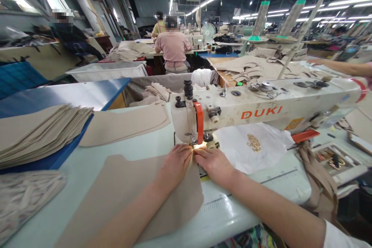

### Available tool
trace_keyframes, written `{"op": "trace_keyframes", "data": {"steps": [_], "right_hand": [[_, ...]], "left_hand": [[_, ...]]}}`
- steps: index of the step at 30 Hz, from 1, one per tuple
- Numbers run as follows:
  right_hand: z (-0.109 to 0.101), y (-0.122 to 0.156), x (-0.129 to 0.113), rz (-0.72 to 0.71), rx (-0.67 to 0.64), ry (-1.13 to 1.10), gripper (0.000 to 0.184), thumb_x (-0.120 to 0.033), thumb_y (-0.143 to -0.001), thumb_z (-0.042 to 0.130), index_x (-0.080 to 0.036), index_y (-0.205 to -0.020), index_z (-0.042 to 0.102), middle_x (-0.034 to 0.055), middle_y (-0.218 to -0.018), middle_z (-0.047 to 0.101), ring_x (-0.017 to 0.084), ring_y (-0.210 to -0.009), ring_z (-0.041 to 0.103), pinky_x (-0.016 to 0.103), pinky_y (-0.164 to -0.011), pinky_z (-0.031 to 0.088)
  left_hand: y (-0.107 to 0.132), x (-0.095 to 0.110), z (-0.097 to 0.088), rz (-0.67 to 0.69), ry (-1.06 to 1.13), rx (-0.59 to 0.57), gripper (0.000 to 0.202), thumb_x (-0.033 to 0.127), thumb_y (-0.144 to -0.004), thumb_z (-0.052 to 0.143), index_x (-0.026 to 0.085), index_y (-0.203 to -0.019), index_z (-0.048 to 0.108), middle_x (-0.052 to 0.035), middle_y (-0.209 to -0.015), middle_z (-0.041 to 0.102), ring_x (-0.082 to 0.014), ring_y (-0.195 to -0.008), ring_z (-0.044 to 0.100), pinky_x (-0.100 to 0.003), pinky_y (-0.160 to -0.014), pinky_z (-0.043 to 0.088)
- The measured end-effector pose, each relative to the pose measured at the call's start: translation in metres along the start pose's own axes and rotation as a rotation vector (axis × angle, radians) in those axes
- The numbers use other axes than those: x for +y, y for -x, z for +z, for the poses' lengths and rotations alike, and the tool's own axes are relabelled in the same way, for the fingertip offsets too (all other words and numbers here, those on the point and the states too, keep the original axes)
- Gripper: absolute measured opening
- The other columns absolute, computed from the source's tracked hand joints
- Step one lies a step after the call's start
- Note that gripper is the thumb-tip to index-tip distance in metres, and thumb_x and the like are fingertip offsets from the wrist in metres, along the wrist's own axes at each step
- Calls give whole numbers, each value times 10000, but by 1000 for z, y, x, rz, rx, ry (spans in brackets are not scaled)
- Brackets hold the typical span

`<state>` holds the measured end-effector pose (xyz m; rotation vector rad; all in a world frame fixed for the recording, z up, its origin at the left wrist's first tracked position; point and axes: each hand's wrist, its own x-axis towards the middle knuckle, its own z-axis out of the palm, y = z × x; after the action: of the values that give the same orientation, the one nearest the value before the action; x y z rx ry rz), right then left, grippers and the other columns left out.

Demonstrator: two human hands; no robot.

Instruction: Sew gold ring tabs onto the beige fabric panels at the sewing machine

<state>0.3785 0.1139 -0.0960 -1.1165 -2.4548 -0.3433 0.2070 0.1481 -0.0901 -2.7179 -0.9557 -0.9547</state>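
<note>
My left hand (pixel 180 159) is at the needle area of a white sewing machine (pixel 221 114), its fingers drawn together on the edge of a beige fabric panel (pixel 124 186). From the other side my right hand (pixel 213 161) meets it, fingers closed at the same edge just under the presser foot. The fingertips nearly touch and hide the exact spot being gripped. Most of the panel spreads flat to the left, beneath my left forearm. A small lamp lights the needle, beside an orange guard (pixel 199 122).
At left lie a stack of beige panels (pixel 37 135) and more cut pieces (pixel 124 124). Gold-coloured rings (pixel 254 143) rest on a white bag (pixel 241 151) under the machine arm. A parts tray (pixel 334 161) stands right. A person in pink (pixel 173 46) sits ahead; another person's arm (pixel 343 68) reaches in at right.
</note>
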Motion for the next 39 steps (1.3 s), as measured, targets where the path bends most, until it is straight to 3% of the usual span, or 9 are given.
{"op": "trace_keyframes", "data": {"steps": [14, 26, 32, 39], "right_hand": [[0, -2, -1, 13, -29, 8, 51, -161, -874, 577, -144, -836, 607, 63, -993, 678, 206, -789, 622, 331, -647, 464], [1, -2, -1, 20, -4, -4, 47, -139, -838, 616, -114, -875, 632, 90, -1013, 682, 229, -895, 624, 353, -717, 520], [-2, 4, -4, -40, 14, -18, 106, -155, -836, 626, -116, -934, 643, 76, -1070, 672, 204, -990, 607, 339, -886, 494], [-4, 4, -5, -83, -15, -38, 98, -162, -853, 610, -124, -935, 648, 76, -1059, 677, 197, -1004, 611, 331, -914, 487]], "left_hand": [[1, -4, 1, -2, 4, -7, 274, 155, -933, 395, 132, -875, 662, -87, -887, 700, -194, -841, 629, -352, -783, 559], [0, -2, 1, 5, -28, -17, 250, 99, -914, 416, 133, -884, 662, -81, -884, 702, -184, -847, 638, -340, -783, 566], [8, 0, 0, 37, -83, -52, 245, 108, -924, 403, 121, -981, 641, -96, -986, 694, -195, -966, 625, -373, -872, 546], [20, -4, 2, 111, -170, -122, 329, 98, -919, 311, 91, -1104, 582, -141, -1099, 668, -221, -1118, 579, -372, -955, 504]]}}
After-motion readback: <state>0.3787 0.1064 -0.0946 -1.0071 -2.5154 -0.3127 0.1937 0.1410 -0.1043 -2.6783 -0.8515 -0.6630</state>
